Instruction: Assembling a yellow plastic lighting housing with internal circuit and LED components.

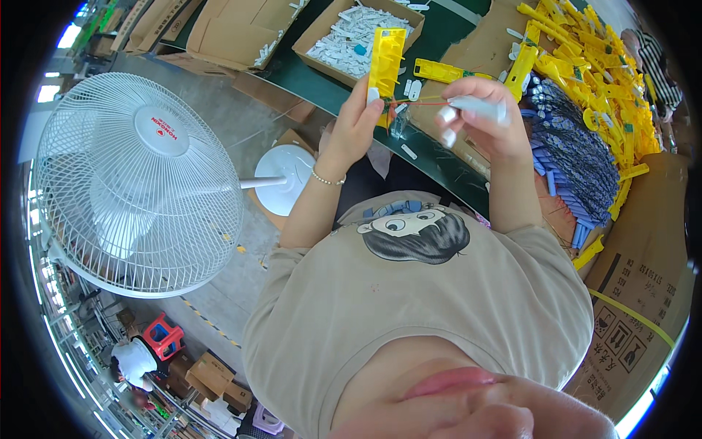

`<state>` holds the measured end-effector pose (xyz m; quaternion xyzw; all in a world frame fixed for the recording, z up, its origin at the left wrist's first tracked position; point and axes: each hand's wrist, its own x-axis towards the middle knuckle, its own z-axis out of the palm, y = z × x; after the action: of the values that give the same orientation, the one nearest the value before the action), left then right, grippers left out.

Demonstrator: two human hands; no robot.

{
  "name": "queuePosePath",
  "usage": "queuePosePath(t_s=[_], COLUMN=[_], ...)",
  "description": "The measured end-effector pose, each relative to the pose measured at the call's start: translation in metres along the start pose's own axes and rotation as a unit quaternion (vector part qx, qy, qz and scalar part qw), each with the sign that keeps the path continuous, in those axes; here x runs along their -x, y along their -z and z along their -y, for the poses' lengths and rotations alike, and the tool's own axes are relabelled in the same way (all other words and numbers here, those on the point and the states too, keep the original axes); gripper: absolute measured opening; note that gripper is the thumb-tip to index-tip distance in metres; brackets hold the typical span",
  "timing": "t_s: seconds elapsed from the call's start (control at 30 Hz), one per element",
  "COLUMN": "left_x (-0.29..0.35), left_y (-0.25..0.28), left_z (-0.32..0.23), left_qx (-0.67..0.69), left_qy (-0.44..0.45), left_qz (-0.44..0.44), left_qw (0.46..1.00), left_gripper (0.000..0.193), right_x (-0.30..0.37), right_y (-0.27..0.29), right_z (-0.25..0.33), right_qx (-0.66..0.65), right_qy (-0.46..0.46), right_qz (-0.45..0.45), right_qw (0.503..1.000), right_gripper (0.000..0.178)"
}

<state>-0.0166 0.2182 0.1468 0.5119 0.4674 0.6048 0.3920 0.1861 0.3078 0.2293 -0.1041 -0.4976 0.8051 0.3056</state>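
My left hand [352,126], a beaded bracelet at its wrist, grips a long yellow plastic housing [386,62] and holds it upright over the table edge. A small white piece shows at its fingertips; whether it is a part or a finger cover I cannot tell. Thin red wires [420,103] stretch from the lower end of the housing to my right hand [497,121], whose fingers are closed around their end. White shapes, blurred, sit at the right fingertips, perhaps finger covers or a small part. Another yellow housing [439,71] lies on the table just beyond.
A carton of small white parts [351,44] stands on the green table [322,91]. To the right are heaped yellow housings [585,58] and bundled blue cylinders with dark wires [574,139]. A large carton [636,256] stands at right, a white fan [139,183] at left.
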Motion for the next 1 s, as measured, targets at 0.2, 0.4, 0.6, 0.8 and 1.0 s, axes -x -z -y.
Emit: queuePosePath(t_s=[0.2,0.4,0.6,0.8,1.0], left_x=[0.014,0.015,0.018,0.012,-0.005], left_y=[-0.021,-0.022,-0.038,-0.030,0.008], left_z=[-0.010,-0.008,-0.013,-0.022,-0.044], left_qx=[0.113,0.007,-0.062,-0.125,-0.405], left_qy=[0.059,0.048,0.040,-0.040,-0.356], left_qz=[0.053,0.142,0.082,-0.065,-0.053], left_qw=[0.990,0.989,0.994,0.989,0.840], left_gripper=[0.046,0.046,0.052,0.066,0.019], right_x=[-0.014,-0.021,-0.028,-0.018,-0.013], right_y=[0.005,0.009,0.017,0.008,0.013], right_z=[-0.002,-0.009,-0.034,-0.028,-0.023], right_qx=[0.116,0.162,0.420,0.210,0.163], right_qy=[-0.170,-0.112,0.121,-0.028,-0.124], right_qz=[0.002,-0.135,-0.228,-0.089,0.037], right_qw=[0.979,0.971,0.870,0.973,0.978], right_gripper=[0.025,0.026,0.031,0.052,0.052])
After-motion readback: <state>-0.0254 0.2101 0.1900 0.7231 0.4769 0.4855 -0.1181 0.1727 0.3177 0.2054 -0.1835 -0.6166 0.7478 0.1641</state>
